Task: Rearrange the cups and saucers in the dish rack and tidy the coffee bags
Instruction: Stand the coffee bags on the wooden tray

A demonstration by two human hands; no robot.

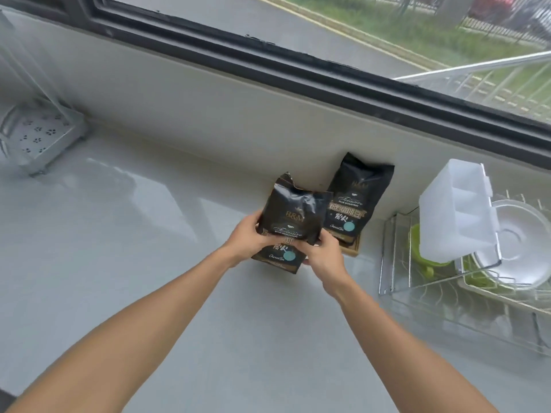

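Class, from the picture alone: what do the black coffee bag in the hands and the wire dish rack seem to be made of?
Black coffee bag: probably foil-lined plastic film, with a glossy sheen and sharp creases at its crumpled top. Wire dish rack: apparently chromed or stainless metal, its thin, bright rods reflecting light. Left hand and right hand grip the bag.

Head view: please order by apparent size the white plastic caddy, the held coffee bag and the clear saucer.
1. white plastic caddy, largest.
2. clear saucer and held coffee bag: they look alike, and the caddy partly hides the saucer, so I leave them unranked.
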